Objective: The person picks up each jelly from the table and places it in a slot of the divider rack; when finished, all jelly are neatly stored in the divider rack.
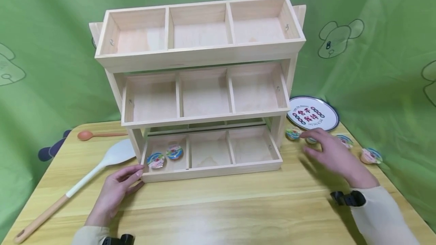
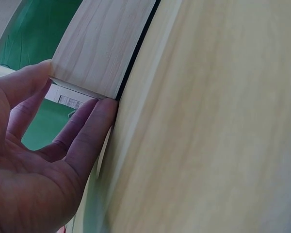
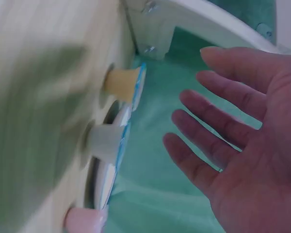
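A three-tier wooden rack (image 1: 201, 56) stands on the table, each tier a tray with three compartments. My left hand (image 1: 116, 190) holds the front left corner of the bottom tray (image 1: 211, 171), its thumb and fingertips on the corner edges in the left wrist view. Two small jelly cups (image 1: 156, 160) with printed lids lie in that tray's left compartment. Right of the rack, my right hand (image 1: 332, 156) hovers over several jelly cups (image 1: 371, 155), fingers spread and nothing held. In the right wrist view a yellow jelly cup (image 3: 122, 84), a whitish one and a pink one stand apart from the fingers.
A white plate (image 1: 313, 112) with a dark rim and red lettering is behind the cups at right. Left of the rack lie a white spatula (image 1: 117, 153) with a wooden handle and an orange spoon (image 1: 86, 135). Green curtain (image 1: 368, 75) surrounds the table.
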Motion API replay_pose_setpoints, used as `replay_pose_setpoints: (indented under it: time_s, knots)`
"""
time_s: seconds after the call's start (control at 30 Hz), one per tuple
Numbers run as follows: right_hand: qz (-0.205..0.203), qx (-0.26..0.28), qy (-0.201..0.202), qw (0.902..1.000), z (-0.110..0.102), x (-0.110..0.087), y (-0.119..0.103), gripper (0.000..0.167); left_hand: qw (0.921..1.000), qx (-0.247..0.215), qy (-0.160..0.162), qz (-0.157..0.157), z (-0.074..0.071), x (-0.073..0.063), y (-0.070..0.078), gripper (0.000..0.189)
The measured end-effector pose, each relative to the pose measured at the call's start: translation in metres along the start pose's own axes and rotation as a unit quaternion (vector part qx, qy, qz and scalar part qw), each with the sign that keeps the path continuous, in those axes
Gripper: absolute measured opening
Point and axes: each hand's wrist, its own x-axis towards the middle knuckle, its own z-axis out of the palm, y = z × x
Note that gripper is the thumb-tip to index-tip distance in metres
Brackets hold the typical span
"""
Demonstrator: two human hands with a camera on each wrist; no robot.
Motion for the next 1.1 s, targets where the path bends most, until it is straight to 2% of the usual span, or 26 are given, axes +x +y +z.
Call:
replay_pose_setpoints:
  time_s: [0.2,0.43,0.6,0.83,1.1]
  knots:
    - [0.014,-0.023,0.002,0.9996,0.002,0.008,0.021,0.045,1.0,0.0,0.0,0.0,0.001,0.0,0.001,0.036]
    - [0.02,-0.029,-0.004,0.9994,0.002,0.015,0.039,0.042,1.0,-0.003,0.003,0.001,0.0,-0.001,0.001,0.036]
    - [0.03,-0.043,-0.019,0.9985,0.005,0.02,0.05,0.045,1.0,-0.001,0.003,0.002,0.0,-0.001,0.001,0.037]
    - [0.048,-0.075,-0.062,0.9941,0.009,0.026,0.059,0.052,1.0,0.003,0.005,0.001,0.002,0.0,0.001,0.038]
    - [0.053,-0.092,-0.071,0.9918,0.01,0.028,0.061,0.046,1.0,0.003,0.007,0.001,0.001,0.0,0.0,0.037]
